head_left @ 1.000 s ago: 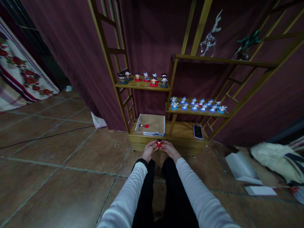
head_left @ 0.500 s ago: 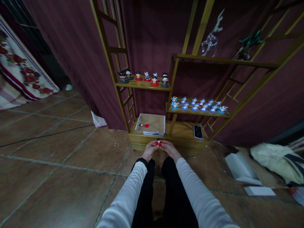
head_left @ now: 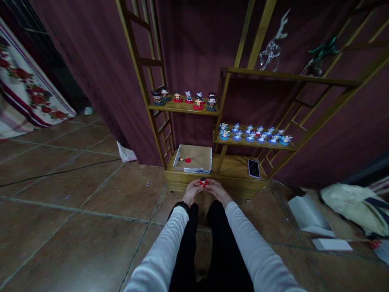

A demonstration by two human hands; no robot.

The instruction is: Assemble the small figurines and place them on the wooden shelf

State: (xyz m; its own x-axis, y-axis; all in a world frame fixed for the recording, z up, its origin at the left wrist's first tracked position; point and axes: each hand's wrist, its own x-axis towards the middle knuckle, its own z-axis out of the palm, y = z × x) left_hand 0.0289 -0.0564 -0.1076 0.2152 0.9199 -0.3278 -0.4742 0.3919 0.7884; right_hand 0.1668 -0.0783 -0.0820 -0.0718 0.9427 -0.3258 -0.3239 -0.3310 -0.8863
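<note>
Between my two hands is a small figurine (head_left: 203,182) with black hair and a red base, held in front of the shelf's low front edge. My left hand (head_left: 192,192) grips it from the left with closed fingers, and my right hand (head_left: 218,190) grips it from the right. Just beyond them stands a shallow open cardboard box (head_left: 199,165). Inside the box lie another figurine (head_left: 181,159), on its side, and a round red base (head_left: 188,160) beside it.
On the wooden shelf's upper left board (head_left: 182,107) stand several figurines; several blue and white ones (head_left: 251,136) fill the right board. A phone (head_left: 254,168) lies at the lower right. A clear deer ornament (head_left: 272,50) stands higher up. White boxes (head_left: 310,215) rest on the floor at right.
The figurine between my hands has tipped slightly, showing more of the top of its head. My hands stay in nearly the same place, and the camera view has shifted a little.
</note>
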